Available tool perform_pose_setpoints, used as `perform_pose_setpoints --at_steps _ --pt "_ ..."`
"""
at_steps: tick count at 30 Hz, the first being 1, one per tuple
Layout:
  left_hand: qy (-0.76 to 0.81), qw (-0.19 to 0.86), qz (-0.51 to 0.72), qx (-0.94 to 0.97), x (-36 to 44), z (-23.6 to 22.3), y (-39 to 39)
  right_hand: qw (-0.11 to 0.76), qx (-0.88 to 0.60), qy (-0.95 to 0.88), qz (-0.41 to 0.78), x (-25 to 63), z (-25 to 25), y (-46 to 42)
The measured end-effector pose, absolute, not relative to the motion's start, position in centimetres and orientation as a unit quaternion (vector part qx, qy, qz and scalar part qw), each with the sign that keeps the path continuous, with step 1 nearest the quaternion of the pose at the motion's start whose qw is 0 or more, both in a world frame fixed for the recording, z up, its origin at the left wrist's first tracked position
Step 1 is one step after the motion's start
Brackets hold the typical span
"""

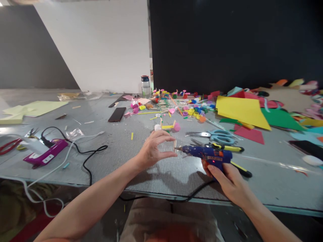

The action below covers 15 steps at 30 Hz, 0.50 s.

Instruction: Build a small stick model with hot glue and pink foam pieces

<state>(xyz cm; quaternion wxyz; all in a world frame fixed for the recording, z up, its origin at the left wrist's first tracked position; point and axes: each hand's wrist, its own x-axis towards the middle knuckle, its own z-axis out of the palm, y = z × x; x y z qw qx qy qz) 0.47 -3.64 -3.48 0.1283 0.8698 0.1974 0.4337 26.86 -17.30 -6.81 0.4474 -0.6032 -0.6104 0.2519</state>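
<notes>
My left hand (155,148) pinches a short pale stick (174,145) upright between thumb and forefinger. My right hand (227,178) grips a blue glue gun (205,153) by its handle, with a small red light lit on its side. Its nozzle points left and is right at the stick; whether they touch I cannot tell. Just beyond my left hand stands a small assembly of sticks with a yellow bar (168,127), a white cap (157,127) and a pink pom-pom (177,126).
Blue-handled scissors (222,136) and a yellow-black cutter (230,148) lie behind the glue gun. A purple power strip (46,153) with cords is at left. A phone (117,114), bottle (145,86), bottle caps (195,112) and yellow sheet (241,111) lie farther back.
</notes>
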Motion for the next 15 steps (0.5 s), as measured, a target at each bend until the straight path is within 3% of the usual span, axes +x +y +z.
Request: perform_pose_setpoints --at_steps 15 --pt "0.204 0.154 0.437 0.862 0.5 -3.26 -3.81 0.466 -0.603 -0.597 0.251 26.76 -6.98 -17.22"
